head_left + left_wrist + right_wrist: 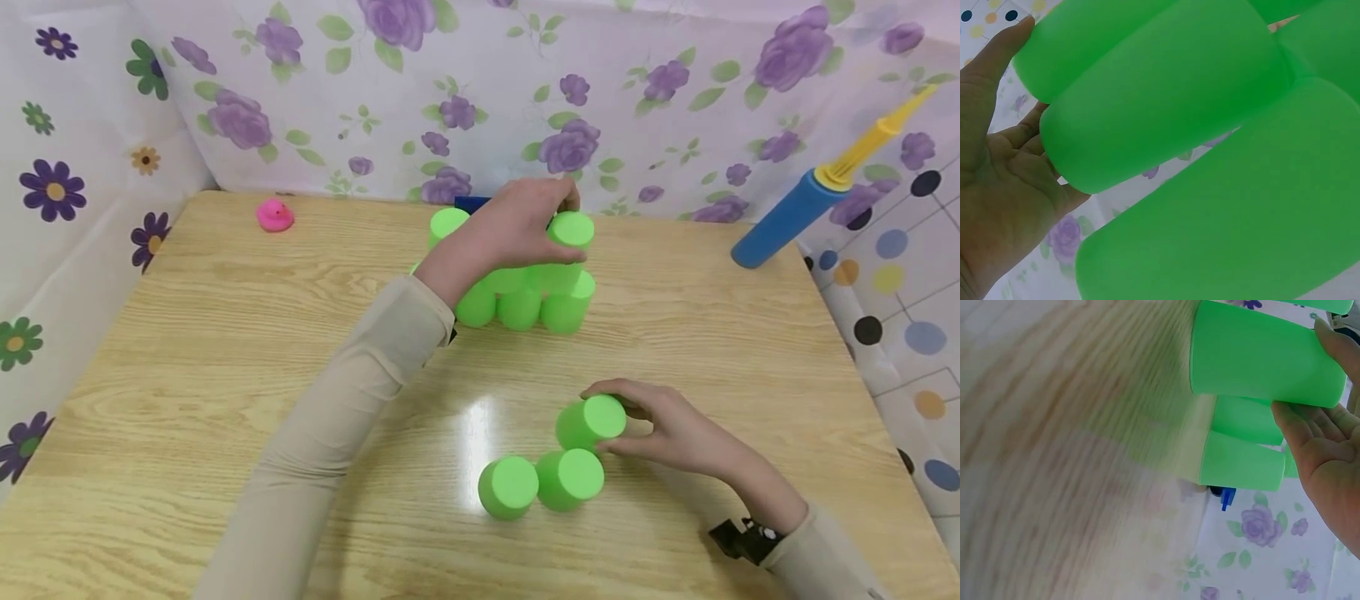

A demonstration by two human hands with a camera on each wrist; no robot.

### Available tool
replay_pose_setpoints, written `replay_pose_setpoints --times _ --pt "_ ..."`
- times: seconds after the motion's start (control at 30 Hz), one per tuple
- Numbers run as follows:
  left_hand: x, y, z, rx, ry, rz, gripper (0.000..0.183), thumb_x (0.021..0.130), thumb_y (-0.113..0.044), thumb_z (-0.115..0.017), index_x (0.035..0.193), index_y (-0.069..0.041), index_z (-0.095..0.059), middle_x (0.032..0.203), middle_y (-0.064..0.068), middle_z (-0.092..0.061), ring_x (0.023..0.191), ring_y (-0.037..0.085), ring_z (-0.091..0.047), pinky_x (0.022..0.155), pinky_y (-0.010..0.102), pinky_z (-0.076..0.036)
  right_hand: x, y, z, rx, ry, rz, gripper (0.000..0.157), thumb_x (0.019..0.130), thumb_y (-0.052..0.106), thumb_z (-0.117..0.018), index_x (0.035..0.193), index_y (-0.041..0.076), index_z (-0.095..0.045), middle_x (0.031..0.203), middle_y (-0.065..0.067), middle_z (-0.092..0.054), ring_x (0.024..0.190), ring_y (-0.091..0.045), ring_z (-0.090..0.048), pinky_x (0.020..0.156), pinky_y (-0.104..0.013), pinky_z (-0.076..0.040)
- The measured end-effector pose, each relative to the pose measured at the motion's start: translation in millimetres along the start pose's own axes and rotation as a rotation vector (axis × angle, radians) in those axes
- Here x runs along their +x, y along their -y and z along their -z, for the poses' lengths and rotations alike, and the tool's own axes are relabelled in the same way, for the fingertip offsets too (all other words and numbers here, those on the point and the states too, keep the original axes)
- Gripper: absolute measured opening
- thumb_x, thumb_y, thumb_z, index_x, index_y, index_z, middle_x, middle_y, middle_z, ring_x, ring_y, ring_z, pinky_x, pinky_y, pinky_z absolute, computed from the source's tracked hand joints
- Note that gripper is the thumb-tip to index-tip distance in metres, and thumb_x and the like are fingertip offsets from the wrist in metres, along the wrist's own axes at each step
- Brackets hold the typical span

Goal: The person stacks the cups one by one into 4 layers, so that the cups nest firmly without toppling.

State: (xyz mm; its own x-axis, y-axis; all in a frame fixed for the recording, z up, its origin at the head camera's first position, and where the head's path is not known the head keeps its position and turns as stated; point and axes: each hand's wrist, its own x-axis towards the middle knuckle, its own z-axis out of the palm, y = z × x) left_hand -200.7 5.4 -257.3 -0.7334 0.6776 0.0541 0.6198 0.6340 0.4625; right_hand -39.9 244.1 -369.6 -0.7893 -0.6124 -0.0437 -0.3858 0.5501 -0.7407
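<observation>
Several bright green upside-down cups stand in a stacked group toward the back of the table, with a lower row cup [519, 311] in front. My left hand [513, 221] reaches over the stack and grips an upper cup [572, 231] at its right end, thumb on the near side. In the left wrist view, the thumb [1007, 47] lies along that cup's closed end. Nearer the front, my right hand [678, 429] holds another green cup [591, 423] from the right, between thumb and fingers. Two more cups, a middle one [570, 479] and a left one [508, 487], stand beside it.
A pink rubber duck [274, 215] sits at the back left. Against the back right leans a blue hand pump [787, 217] with a yellow nozzle. Something dark blue [471, 202] shows behind the stack. Flowered cloth [360, 100] hangs along the table's back edge.
</observation>
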Motion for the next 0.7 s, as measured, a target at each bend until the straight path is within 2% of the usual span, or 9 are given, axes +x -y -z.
replay_pose_setpoints --times 0.1,0.27,0.4,0.53,0.7 --pt "1.7 0.9 -1.6 0.009 0.02 0.011 0.047 0.081 -0.041 -0.069 0.113 -0.012 -0.052 0.106 -0.003 -0.057 0.093 0.01 -0.05 0.085 0.025 -0.039 -0.1 -0.2 1.5 0.004 0.016 -0.011 0.053 0.08 0.036 -0.072 0.126 0.018 -0.054 0.119 0.01 -0.058 0.109 -0.008 -0.056 0.092 -0.032 -0.049" --pt "2.7 1.8 -3.2 0.043 0.015 0.012 0.048 0.08 -0.044 -0.07 0.113 -0.014 -0.053 0.104 -0.006 -0.058 0.091 0.008 -0.05 0.092 0.028 -0.033 0.0 0.7 2.9 0.017 0.025 -0.014 0.053 0.08 0.035 -0.072 0.126 0.017 -0.054 0.119 0.01 -0.058 0.108 -0.008 -0.057 0.091 -0.032 -0.05" --pt "2.8 1.8 -3.1 0.021 0.012 0.041 0.049 0.079 -0.043 -0.071 0.115 -0.014 -0.053 0.107 -0.006 -0.059 0.094 0.009 -0.051 0.089 0.026 -0.037 -0.4 0.1 2.6 0.019 0.02 -0.003 0.053 0.08 0.034 -0.072 0.126 0.016 -0.054 0.119 0.009 -0.059 0.107 -0.008 -0.057 0.091 -0.032 -0.05" --pt "2.7 1.8 -2.5 0.022 0.021 0.077 0.051 0.079 -0.044 -0.071 0.117 -0.014 -0.052 0.11 -0.006 -0.059 0.099 0.01 -0.052 0.092 0.027 -0.037 -0.4 -1.4 1.6 0.022 0.012 0.006 0.052 0.079 0.034 -0.073 0.126 0.019 -0.054 0.119 0.009 -0.059 0.108 -0.008 -0.057 0.091 -0.031 -0.05" --pt "3.3 2.7 -3.4 0.054 0.027 0.065 0.053 0.08 -0.046 -0.069 0.119 -0.015 -0.051 0.112 -0.007 -0.058 0.101 0.009 -0.052 0.097 0.032 -0.033 -0.5 -3.3 0.3 0.024 0.006 0.023 0.053 0.08 0.033 -0.072 0.126 0.015 -0.054 0.12 0.008 -0.059 0.109 -0.009 -0.056 0.092 -0.031 -0.049"
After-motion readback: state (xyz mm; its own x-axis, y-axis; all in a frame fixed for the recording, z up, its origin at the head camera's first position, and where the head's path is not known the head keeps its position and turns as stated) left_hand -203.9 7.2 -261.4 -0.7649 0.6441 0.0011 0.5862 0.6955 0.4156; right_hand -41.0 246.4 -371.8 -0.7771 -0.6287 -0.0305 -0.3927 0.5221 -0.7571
